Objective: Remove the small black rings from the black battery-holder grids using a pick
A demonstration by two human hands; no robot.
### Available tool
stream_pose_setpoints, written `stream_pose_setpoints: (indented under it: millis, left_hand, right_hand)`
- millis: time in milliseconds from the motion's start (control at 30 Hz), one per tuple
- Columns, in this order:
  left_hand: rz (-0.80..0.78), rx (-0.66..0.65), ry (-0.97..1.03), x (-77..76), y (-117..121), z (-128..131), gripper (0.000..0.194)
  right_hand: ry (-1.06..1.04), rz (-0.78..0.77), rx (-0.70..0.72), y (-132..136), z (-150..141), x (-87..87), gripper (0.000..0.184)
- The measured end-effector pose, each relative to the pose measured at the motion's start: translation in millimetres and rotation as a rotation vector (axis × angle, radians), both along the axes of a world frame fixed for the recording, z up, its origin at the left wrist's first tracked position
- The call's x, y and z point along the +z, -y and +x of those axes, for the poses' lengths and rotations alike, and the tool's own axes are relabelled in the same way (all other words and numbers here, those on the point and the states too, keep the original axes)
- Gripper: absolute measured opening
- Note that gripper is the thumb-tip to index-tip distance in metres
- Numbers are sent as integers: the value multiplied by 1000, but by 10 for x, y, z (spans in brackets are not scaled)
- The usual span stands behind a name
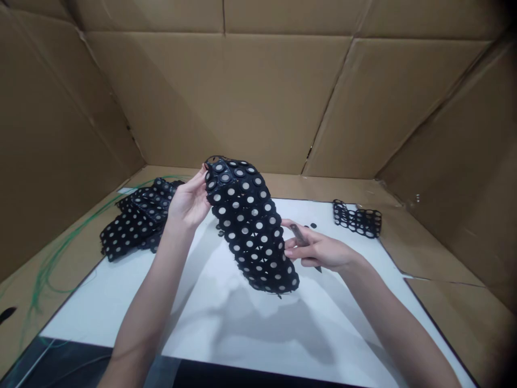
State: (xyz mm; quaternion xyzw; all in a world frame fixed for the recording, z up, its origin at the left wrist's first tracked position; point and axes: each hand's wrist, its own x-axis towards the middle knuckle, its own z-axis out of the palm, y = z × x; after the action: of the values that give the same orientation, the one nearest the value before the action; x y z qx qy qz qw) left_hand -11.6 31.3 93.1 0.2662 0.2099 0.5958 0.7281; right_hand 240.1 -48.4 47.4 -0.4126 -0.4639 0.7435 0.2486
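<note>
Obs., head view. Black mesh sheet (246, 226) at centre of frame, held up over the white board (226, 334); its round cells show pale grey centres (discs or holes, cannot tell which). Contact between its lower end and the board is unclear.

Left hand (188, 200) at the sheet's upper end, palm against the edge, fingers passing behind it; cannot tell if clamped. Right hand (313, 249) closed around a slim dark tool (299, 235), tip showing below the fingers, just beside the sheet's right edge. The 2 hands stand apart.

Technique note: backing 1 end keeps the cells from folding and leaves the edge open to the tool; short, controlled tool contact seems best.

Around: pile (137, 218) of similar mesh at left of frame, 1 mesh strip (357, 218) at upper right, green wire (52, 258) at lower left, cardboard walls (258, 97) behind.
</note>
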Motion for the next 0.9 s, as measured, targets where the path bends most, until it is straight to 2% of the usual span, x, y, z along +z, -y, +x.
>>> stream_pose_setpoints:
  millis: [300,533,833,900]
  left_hand:
    - [1,-19,-1,13,2,-8,27]
    - [5,-19,-27,11,8,-26,31]
    - [8,-44,3,61,72,-7,30]
    - [33,-55,-8,58,82,-9,30]
  right_hand:
    - [-3,-1,32,-11,7,-4,56]
    - [70,2,25,-3,-16,51,55]
    - [228,79,26,-11,-10,49,45]
    - [255,113,52,-14,-10,47,35]
